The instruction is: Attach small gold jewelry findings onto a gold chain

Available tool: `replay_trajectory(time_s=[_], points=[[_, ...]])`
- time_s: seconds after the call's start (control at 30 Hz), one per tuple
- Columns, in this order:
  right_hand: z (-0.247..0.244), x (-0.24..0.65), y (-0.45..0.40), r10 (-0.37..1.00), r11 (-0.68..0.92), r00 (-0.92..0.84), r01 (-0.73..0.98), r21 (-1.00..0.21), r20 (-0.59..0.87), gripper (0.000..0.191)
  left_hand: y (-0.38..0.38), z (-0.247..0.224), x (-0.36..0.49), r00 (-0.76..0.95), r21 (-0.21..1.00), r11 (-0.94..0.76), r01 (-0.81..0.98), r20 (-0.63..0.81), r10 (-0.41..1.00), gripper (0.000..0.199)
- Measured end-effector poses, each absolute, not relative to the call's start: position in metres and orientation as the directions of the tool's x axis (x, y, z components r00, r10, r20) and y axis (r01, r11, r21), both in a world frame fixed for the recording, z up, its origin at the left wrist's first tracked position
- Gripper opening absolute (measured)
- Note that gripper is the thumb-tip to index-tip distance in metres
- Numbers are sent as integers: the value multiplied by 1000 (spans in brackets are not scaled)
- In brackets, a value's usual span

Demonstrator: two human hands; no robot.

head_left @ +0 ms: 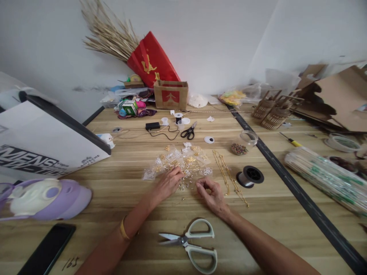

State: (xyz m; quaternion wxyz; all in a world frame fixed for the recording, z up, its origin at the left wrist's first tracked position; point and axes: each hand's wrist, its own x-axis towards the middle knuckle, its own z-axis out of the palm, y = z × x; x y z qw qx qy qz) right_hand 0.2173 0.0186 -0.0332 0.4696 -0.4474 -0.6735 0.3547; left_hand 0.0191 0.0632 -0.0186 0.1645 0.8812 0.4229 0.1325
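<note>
My left hand [169,183] lies at the near edge of a pile of small gold and clear jewellery pieces [187,162], its fingertips down among them; what they touch is too small to make out. Just right of the pile, my right hand [211,193] is curled with thumb and forefinger pressed together; anything in that pinch is too small to tell. A gold chain [223,172] and a spool of clear line [250,176] lie to its right. Between my forearms rest white-handled scissors [186,240], blades pointing left. A tiny gold piece [183,199] sits between the hands.
Black scissors [189,131], a black adapter [153,125] and a jar of beads [243,143] stand beyond the pile. On the left are a purple cap [54,198], a phone [47,250] and a white box [48,141]. Wrapped sticks [329,177] lie right.
</note>
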Motion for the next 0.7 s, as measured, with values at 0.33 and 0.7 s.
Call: replay_trajectory(time_s=[0.33,0.7], points=[[-35,218,19,931,361,-162,269,-893,327,21,61,-25,2,537,501,-518,693,122,835,19],[-36,218,20,929,365,-162,263,-893,332,22,75,-25,5,359,742,-326,586,122,925,14]])
